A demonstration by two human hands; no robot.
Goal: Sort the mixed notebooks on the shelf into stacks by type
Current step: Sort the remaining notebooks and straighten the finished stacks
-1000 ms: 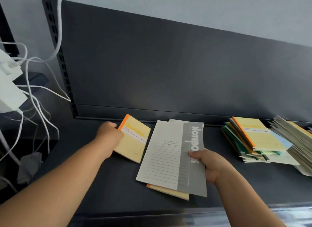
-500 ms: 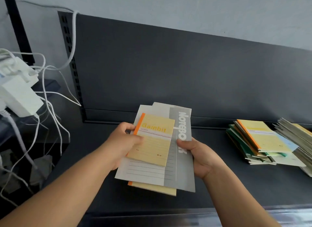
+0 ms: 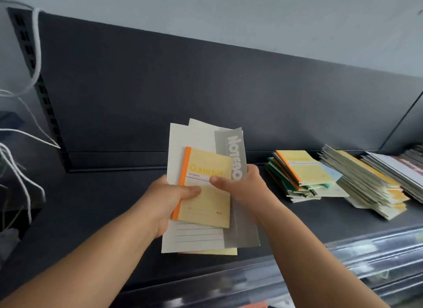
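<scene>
L hand (image 3: 168, 201) & R hand (image 3: 241, 187) both hold a notebook bundle (image 3: 196, 236) over the shelf (image 3: 109, 207), centre-left. Top item: yellow notebook (image 3: 207, 204) w/ orange spine. L thumb presses its left side, R thumb its upper middle. Larger grey notebooks (image 3: 231, 145) sit beneath. Both grips are clamped on the bundle. On the shelf to the right: small stack (image 3: 304, 173) w/ a similar yellow top, then a fanned pile (image 3: 366, 184). White cables (image 3: 13, 161) far left.

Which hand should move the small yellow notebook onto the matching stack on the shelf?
Right, probably: the matching stack lies on the shelf nearer the right hand, whose thumb touches the yellow notebook. The left hand grips the bundle from the other side.
</scene>
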